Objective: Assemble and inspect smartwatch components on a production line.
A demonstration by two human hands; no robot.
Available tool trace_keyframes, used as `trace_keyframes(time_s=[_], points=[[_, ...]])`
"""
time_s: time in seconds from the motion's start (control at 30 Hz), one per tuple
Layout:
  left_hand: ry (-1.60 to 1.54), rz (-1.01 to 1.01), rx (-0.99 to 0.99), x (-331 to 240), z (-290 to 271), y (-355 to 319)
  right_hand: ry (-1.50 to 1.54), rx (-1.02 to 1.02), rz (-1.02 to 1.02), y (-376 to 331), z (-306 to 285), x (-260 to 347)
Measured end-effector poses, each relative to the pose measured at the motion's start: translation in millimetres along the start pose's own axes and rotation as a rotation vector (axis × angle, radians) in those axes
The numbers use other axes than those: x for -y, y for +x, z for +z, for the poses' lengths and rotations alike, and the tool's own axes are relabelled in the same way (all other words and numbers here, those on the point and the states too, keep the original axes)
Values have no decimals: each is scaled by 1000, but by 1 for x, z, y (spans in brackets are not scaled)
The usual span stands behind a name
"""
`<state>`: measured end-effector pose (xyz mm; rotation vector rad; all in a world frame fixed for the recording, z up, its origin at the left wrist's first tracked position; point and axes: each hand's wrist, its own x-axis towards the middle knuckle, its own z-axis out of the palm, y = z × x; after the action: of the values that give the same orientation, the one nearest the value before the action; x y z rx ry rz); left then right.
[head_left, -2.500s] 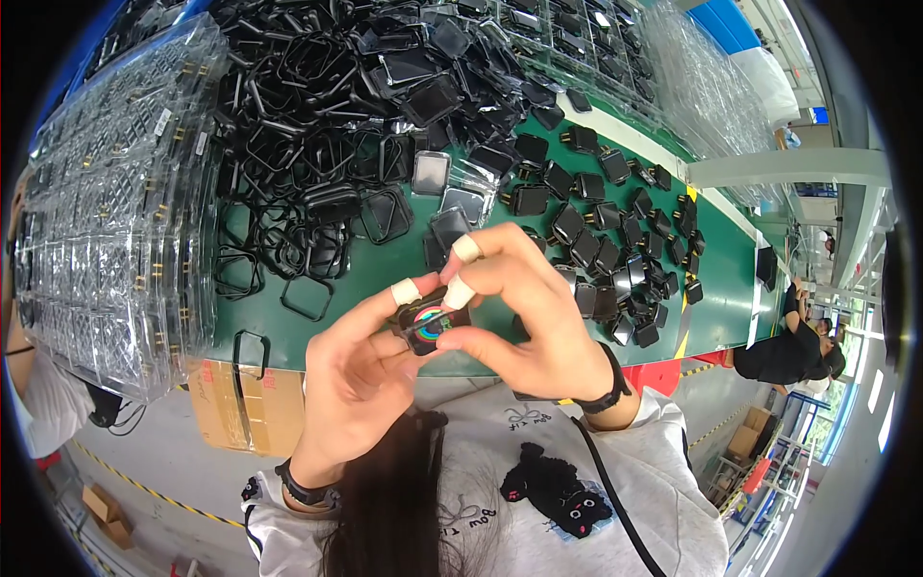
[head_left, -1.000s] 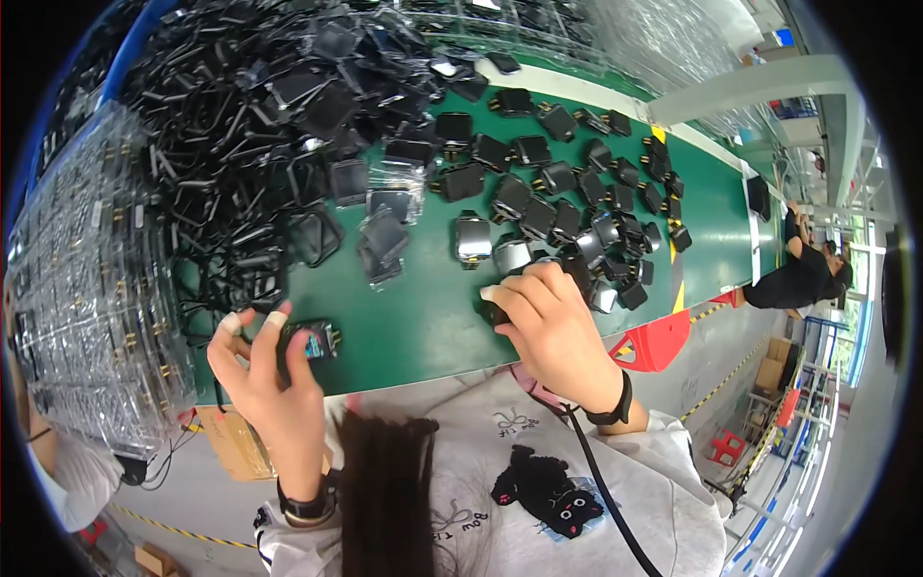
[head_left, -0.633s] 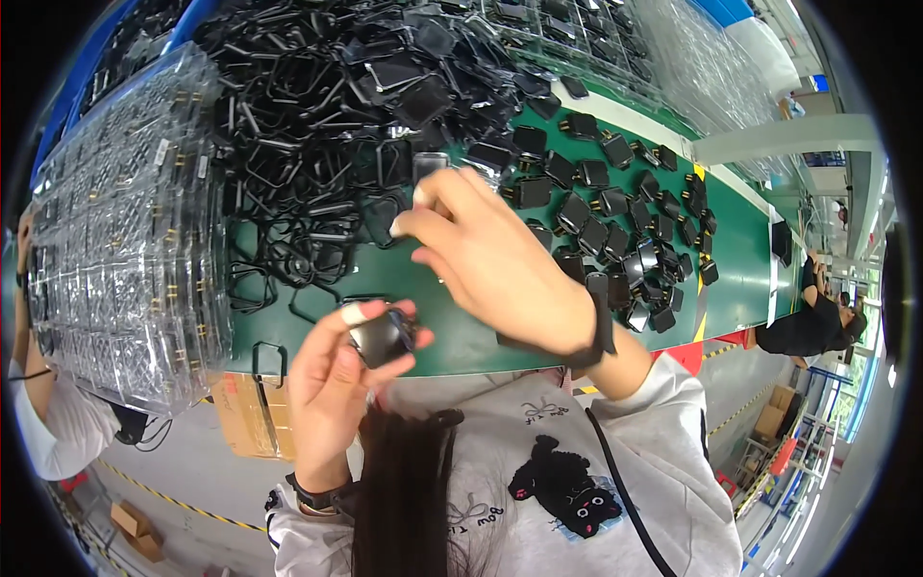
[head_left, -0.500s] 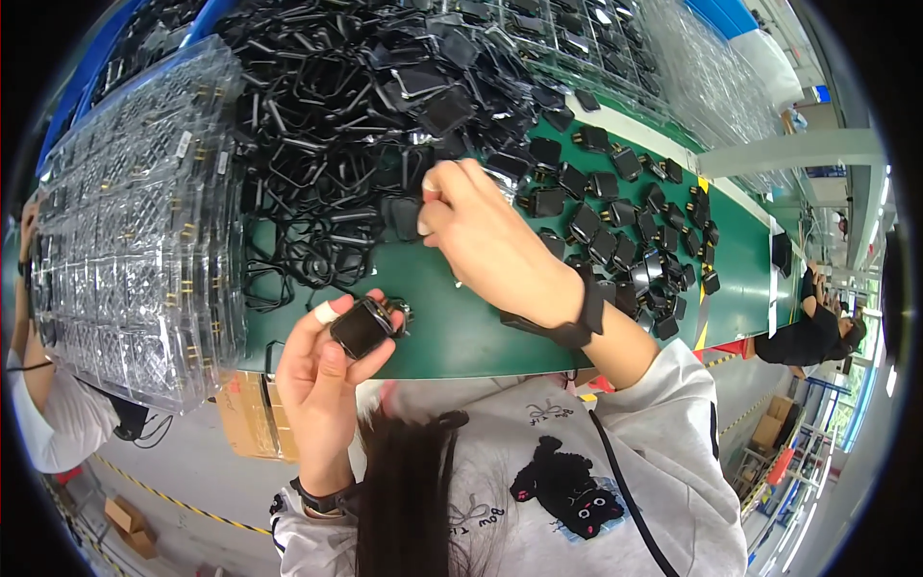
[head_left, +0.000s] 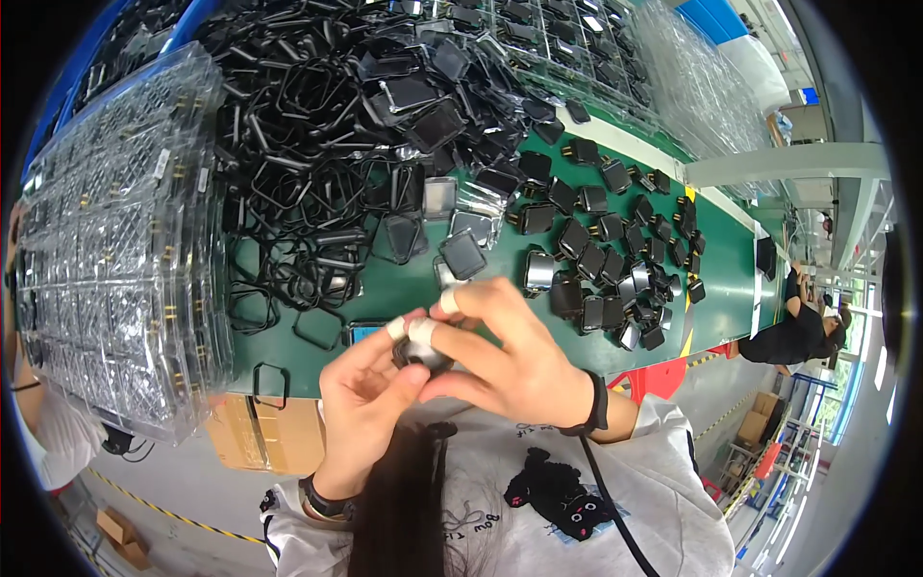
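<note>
In front of my body, a small black square device with a rounded, glossy face (head_left: pixel 423 358) is held between both hands. My left hand (head_left: pixel 368 392) is closed round its left side, thumb beneath. My right hand (head_left: pixel 505 358) is closed on the other side, its fingertips at the top of the device; pale finger covers show on some fingers. The fingers hide most of the device. Just beyond the hands lie thin dark square plates (head_left: pixel 463 254). Close to my left fingers are a flat piece with a blue face (head_left: pixel 363 333) and a thin black square frame (head_left: pixel 318 328).
A heap of black frames (head_left: pixel 298 183) covers the left of the green table (head_left: pixel 735 279). Several black block-shaped devices (head_left: pixel 596 262) lie to the right, some with gold prongs. Stacked clear trays (head_left: pixel 115 250) stand at the left. Another person (head_left: pixel 784 337) is at far right.
My right hand has come down from the heap to the device in my left hand. The left hand has shifted right and lower, and both now grip the device.
</note>
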<state>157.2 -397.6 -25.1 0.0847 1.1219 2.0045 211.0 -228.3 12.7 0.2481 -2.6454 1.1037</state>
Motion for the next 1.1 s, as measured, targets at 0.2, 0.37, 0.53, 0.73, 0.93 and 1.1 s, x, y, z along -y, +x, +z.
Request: trace_keyframes(time_s=[0.2,0.37,0.53,0.73,0.93,1.1], points=[[123,57,146,2,-4,-11,558,-85,216,-33,14,-14],[253,93,193,5,-11,-18,1153,-65,506,-33,14,-14],[39,159,-17,9,-9,-20,418,-36,280,-12,0,-21],[122,221,-115,-2,-13,-9,-415,46,82,2,-2,-45],[24,124,-150,-5,-1,7,-181,-194,141,1,-9,-33],[92,144,-96,-6,9,8,268,-162,124,2,-26,-2]])
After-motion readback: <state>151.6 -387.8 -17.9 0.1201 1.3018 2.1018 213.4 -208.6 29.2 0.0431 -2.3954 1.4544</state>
